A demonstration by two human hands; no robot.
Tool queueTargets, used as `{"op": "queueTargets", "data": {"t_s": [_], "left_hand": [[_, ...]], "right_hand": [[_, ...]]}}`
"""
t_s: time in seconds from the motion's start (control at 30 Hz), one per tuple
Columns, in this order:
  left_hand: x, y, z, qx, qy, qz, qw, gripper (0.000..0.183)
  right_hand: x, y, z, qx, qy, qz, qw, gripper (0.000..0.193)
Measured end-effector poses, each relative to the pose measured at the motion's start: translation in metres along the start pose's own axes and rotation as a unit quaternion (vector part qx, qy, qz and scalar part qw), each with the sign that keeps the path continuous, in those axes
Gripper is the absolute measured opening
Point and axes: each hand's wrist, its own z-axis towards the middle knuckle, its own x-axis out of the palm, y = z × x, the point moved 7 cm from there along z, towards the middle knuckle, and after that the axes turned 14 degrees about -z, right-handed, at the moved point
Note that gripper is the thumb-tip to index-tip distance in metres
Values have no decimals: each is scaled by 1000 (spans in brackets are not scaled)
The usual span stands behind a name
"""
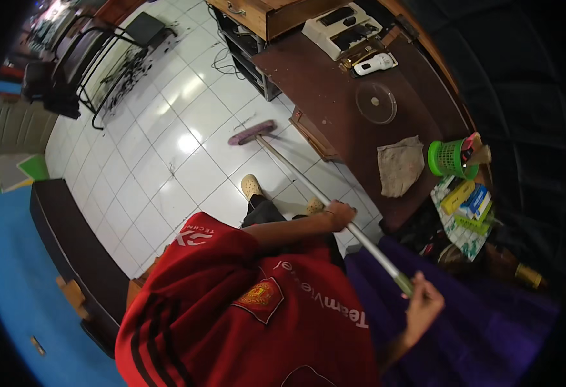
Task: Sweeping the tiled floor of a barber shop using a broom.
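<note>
The broom (pixel 296 172) was the item in use. Its pole ran from the near right to the far middle of the scene, and its purple head (pixel 252 133) lay on the tiled floor (pixel 212 184), left of the brown table (pixel 334 97). The left hand (pixel 341 217) was closed around the middle of the pole. The right hand (pixel 423 299) was closed about the green grip (pixel 400 282) at the near end.

Status, as judged from the floor: sweeping appeared to be partly done at most. The near and middle tiles carried only thin stray strands (pixel 172 170), with a few more just beyond the head. Whether the broom had cleared these tiles could not be told. The main portion appeared to be left: dark clippings (pixel 128 72) lay scattered in a broad patch at the far left, beside and beneath the chair (pixel 80 57), well apart from the head. No gathered pile was visible beside the head, and no dustpan could be made out. Collection therefore appeared not yet done.
</note>
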Motion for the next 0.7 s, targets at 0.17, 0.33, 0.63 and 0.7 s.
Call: {"op": "queueTargets", "data": {"t_s": [0.17, 0.33, 0.63, 0.7], "left_hand": [[22, -73, -31, 177, 117, -100, 972, 22], [38, -60, -41, 211, 162, -120, 956, 23], [-23, 8, -56, 135, 36, -152, 979, 29], [-39, 20, -57, 115, 11, -157, 981, 31]], "right_hand": [[-51, 38, -75, 45, -77, -101, 991, 33], [-28, 68, -102, 117, -102, -196, 968, 40], [26, 107, -85, 127, -129, -142, 973, 35], [35, 120, -81, 97, -127, -121, 980, 33]]}}
